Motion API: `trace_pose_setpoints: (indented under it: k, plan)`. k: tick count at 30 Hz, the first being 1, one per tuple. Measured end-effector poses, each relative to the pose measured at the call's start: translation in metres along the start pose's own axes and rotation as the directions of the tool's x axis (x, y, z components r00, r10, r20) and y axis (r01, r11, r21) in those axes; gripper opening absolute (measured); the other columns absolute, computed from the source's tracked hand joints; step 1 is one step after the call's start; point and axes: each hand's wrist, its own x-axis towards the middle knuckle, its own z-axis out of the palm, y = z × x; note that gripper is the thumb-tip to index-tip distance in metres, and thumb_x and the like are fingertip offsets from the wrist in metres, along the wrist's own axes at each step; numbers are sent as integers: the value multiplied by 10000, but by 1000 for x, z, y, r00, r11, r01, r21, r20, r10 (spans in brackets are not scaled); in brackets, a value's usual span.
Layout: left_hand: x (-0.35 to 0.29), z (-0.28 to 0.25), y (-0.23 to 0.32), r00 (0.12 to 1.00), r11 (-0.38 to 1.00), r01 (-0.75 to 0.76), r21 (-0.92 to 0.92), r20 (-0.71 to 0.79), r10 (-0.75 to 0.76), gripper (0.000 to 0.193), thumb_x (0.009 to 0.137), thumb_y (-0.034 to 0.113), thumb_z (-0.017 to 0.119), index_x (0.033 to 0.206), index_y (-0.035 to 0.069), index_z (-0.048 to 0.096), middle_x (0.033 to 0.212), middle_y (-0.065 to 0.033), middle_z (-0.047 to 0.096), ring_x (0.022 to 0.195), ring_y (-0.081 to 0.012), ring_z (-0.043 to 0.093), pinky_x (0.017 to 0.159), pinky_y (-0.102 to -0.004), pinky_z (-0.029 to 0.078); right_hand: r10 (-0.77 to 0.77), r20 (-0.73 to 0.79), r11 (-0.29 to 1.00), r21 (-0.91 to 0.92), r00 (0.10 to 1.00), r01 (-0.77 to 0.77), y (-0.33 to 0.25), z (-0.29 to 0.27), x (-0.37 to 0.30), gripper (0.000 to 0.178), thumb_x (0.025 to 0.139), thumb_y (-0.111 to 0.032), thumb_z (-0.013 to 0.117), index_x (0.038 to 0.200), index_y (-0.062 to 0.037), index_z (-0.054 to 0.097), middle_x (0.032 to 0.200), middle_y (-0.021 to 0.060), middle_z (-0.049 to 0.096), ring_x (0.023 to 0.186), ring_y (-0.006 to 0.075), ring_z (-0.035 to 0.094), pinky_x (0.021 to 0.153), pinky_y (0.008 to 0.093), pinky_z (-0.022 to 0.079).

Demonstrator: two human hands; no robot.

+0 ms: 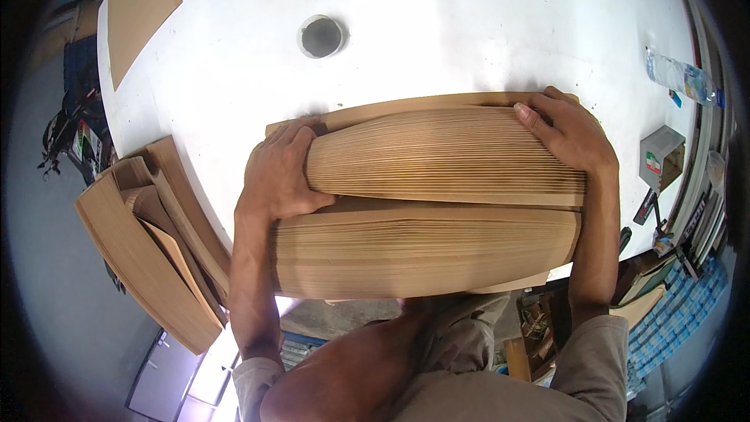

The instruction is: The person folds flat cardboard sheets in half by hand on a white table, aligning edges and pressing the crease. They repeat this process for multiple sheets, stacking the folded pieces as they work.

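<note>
Two thick stacks of brown cardboard sheets lie side by side in front of me, their many edges facing up. My left hand (283,176) clasps the left end of the far cardboard stack (445,156), its fingers at the far corner and its thumb in the gap towards the near stack. At the other end my right hand (569,131) grips the same stack, thumb on the upturned edges and the other fingers around the far corner. The near cardboard stack (430,254) lies between my forearms, at the table's front edge.
More cardboard bundles (148,258) lean at the left edge of the white table (469,23). A flat cardboard piece (144,12) lies at the far left. A round hole (321,37) opens in the tabletop. On the right are a plastic bottle (680,76) and a grey box (662,158).
</note>
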Motion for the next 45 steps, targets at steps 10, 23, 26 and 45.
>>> trace_pose_setpoints:
  k: [10, 23, 26, 45]
  plan:
    - [-10, 6, -4, 996, 998, -57, 13, -71, 57, 817, 517, 312, 972, 1250, 103, 678, 1409, -51, 667, 1344, -307, 623, 1146, -573, 517, -185, -65, 976, 106, 981, 191, 9, 0, -3, 523, 1065, -573, 606, 1071, -86, 795, 1032, 132, 722, 1047, 317, 678, 926, 479, 541]
    - [-14, 1, 3, 996, 997, 84, -2, 36, -83, 978, 478, 342, 1000, 1344, 100, 617, 1401, -78, 622, 1318, -330, 620, 1156, -547, 507, -151, -147, 967, 185, 978, 177, -2, 3, -7, 624, 1081, -604, 563, 1064, -19, 778, 1031, 151, 727, 1061, 351, 682, 932, 471, 545]
    - [-11, -2, 8, 994, 994, 107, -9, 4, -107, 1009, 473, 335, 1010, 1371, 94, 619, 1401, -91, 619, 1312, -353, 618, 1170, -553, 499, -56, -180, 997, 45, 982, 65, -10, 6, -3, 699, 1084, -643, 527, 1091, 6, 786, 1029, 167, 704, 1027, 357, 686, 920, 463, 546]
    - [-6, -4, 5, 998, 998, 52, -31, 29, -51, 932, 514, 313, 994, 1344, 92, 632, 1290, -135, 668, 1294, -360, 631, 1166, -532, 482, 0, -92, 998, 55, 996, 5, -6, 6, -10, 764, 1049, -712, 528, 1036, 31, 706, 1012, 211, 685, 974, 383, 672, 904, 510, 525]
